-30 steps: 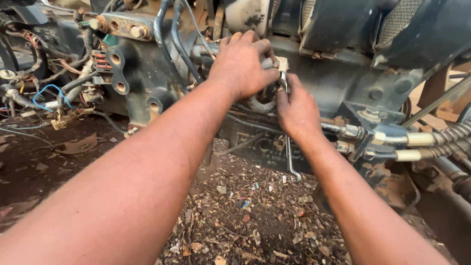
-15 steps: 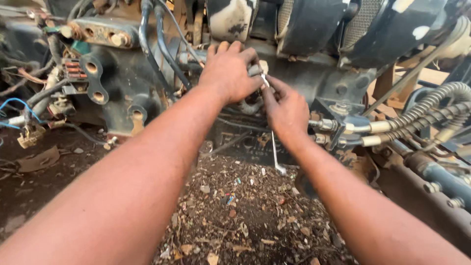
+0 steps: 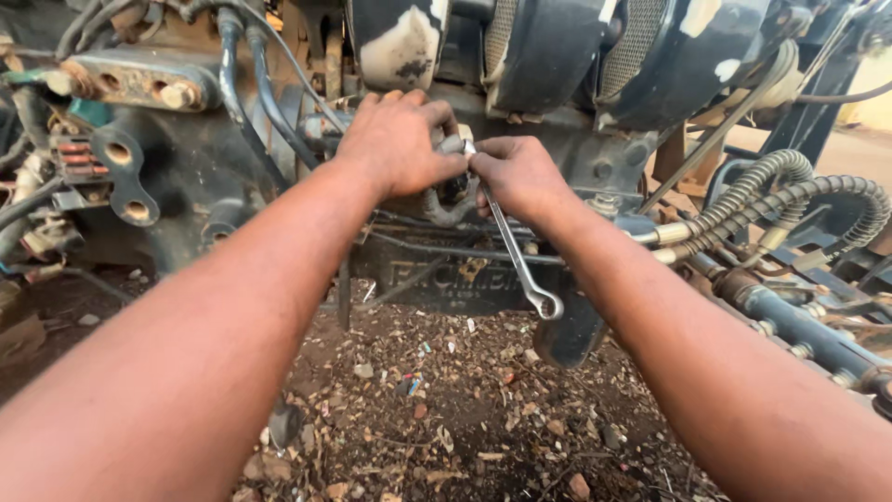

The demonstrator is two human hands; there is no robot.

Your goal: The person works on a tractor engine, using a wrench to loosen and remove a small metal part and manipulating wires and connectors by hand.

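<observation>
Two hands meet at a grimy engine fitting (image 3: 452, 191): the right hand (image 3: 520, 177) grasps a slanting ring spanner (image 3: 517, 260), the left hand (image 3: 400, 144) clenches the fitting, and the spanner could slip, barking knuckles on nearby braided hoses (image 3: 771, 200).

At the right of your frame you see ribbed metal hoses (image 3: 780, 191); black cables (image 3: 243, 84) hang upper left, and littered dirt (image 3: 446, 418) fills the bottom.

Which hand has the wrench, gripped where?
Right hand holds the wrench at its upper end; ring end hangs free. Left hand grips the engine fitting.
</observation>
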